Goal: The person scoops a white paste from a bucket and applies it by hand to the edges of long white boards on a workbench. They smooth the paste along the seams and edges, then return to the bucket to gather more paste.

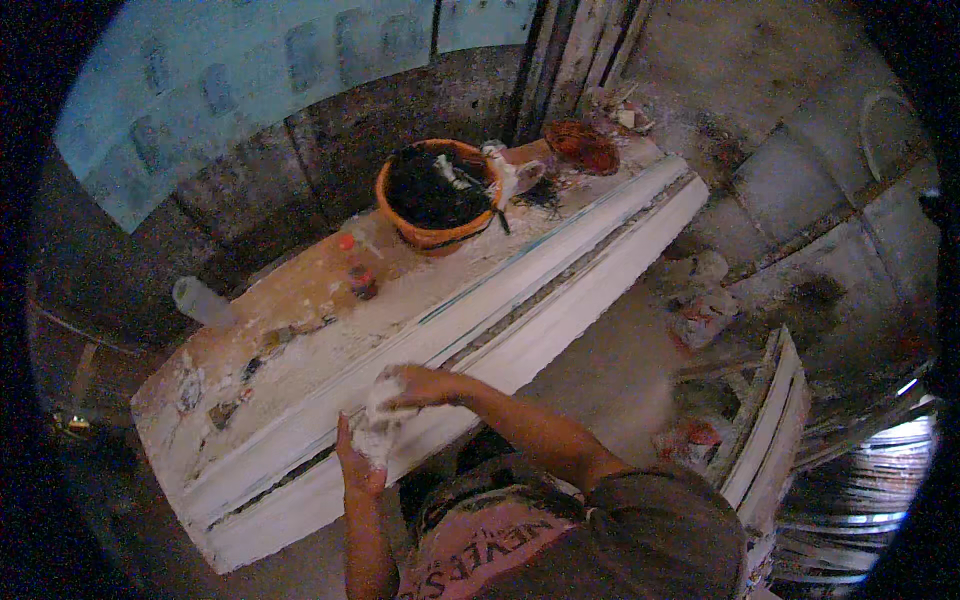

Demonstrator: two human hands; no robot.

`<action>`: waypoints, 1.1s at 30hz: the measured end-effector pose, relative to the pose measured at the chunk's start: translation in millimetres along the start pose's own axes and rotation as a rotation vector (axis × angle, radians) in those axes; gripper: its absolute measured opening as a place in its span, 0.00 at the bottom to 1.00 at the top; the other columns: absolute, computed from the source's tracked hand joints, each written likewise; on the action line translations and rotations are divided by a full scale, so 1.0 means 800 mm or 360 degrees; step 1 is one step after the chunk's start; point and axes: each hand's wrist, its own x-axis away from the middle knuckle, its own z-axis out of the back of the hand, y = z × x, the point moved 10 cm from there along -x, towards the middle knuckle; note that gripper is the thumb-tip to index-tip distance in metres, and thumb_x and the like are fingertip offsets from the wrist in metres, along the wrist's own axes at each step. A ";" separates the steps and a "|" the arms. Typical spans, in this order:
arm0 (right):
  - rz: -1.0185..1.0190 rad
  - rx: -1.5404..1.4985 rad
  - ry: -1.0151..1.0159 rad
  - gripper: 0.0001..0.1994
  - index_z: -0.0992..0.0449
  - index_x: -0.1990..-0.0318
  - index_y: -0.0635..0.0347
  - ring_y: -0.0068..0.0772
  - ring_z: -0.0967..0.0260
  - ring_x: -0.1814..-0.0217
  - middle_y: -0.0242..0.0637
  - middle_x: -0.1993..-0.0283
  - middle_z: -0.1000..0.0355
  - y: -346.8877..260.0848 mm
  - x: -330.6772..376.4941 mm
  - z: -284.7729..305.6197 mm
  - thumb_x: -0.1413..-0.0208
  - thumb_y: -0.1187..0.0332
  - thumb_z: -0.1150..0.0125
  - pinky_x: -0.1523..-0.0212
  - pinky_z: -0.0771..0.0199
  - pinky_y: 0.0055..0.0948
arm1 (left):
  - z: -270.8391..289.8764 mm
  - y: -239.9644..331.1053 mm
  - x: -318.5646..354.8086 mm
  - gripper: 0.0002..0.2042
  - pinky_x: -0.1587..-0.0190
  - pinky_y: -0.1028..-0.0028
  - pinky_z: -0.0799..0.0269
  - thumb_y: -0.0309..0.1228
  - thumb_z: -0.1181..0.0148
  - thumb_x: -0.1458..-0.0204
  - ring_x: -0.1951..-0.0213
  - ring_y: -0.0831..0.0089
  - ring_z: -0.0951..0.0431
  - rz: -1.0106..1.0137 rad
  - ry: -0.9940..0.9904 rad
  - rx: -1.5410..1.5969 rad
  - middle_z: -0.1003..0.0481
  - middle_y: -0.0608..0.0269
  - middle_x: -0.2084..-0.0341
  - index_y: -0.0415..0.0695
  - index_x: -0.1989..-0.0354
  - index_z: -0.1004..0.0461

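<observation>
Left hand (362, 468): partly open, thumb raised, palm pressed to the underside of a white lump (378, 425). Right hand (425, 386): fingers curled over the upper part of the same lump. It is gripped between both hands; whether it is soft or stiff cannot be told. The right forearm is brought in from the right, the left one from below.

The lump is held over the near left part of a long white panel (585, 300), which is split lengthwise by a dark groove. Contact between lump and panel cannot be made out. The panel is laid slantwise along the near side of a table (300, 290), whose near edge is hidden by it.

Beyond the panel, a strip of tabletop is smeared with white. On it are set an orange bucket (447, 236) with dark contents, a reddish round dish (582, 147) near the far end, and a pale bottle (200, 300) at the far left edge. Right of the panel, a stretch of floor is left between it and another white strip (760, 440).
</observation>
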 end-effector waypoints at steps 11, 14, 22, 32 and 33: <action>0.0609 0.0537 0.0141 0.18 0.24 0.49 0.55 0.51 0.35 0.41 0.42 0.45 0.31 0.017 0.112 0.203 0.48 0.64 0.32 0.36 0.35 0.44 | -0.186 -0.196 -0.133 0.20 0.52 0.65 0.21 0.47 0.49 0.35 0.55 0.67 0.20 0.0163 0.0302 0.0314 0.22 0.62 0.52 0.45 0.44 0.28; 0.0858 0.0771 0.0377 0.14 0.22 0.53 0.55 0.48 0.34 0.41 0.38 0.46 0.30 0.029 0.154 0.264 0.47 0.66 0.37 0.37 0.33 0.44 | -0.240 -0.231 -0.143 0.21 0.51 0.66 0.21 0.48 0.48 0.36 0.54 0.67 0.20 0.0180 0.0478 0.0238 0.22 0.62 0.53 0.45 0.46 0.27; 0.0896 0.0878 0.0294 0.14 0.23 0.55 0.60 0.42 0.32 0.44 0.38 0.50 0.29 0.104 0.191 0.372 0.52 0.69 0.40 0.43 0.27 0.39 | -0.347 -0.295 -0.198 0.30 0.33 0.60 0.37 0.33 0.40 0.41 0.38 0.58 0.32 0.0256 0.0369 0.0058 0.35 0.51 0.37 0.39 0.32 0.44; 0.0622 0.0508 0.0153 0.09 0.24 0.57 0.62 0.48 0.30 0.46 0.45 0.53 0.29 0.176 0.212 0.474 0.42 0.70 0.42 0.46 0.26 0.44 | -0.382 -0.306 -0.210 0.41 0.32 0.59 0.38 0.29 0.27 0.53 0.34 0.53 0.35 0.0238 0.0683 -0.0471 0.37 0.46 0.34 0.40 0.30 0.44; 0.0393 0.0282 0.0215 0.09 0.24 0.57 0.63 0.49 0.29 0.47 0.46 0.54 0.28 0.202 0.213 0.506 0.40 0.70 0.43 0.46 0.26 0.44 | -0.382 -0.299 -0.211 0.42 0.32 0.59 0.38 0.30 0.26 0.54 0.34 0.53 0.35 0.0163 0.0662 -0.0657 0.37 0.45 0.35 0.40 0.30 0.43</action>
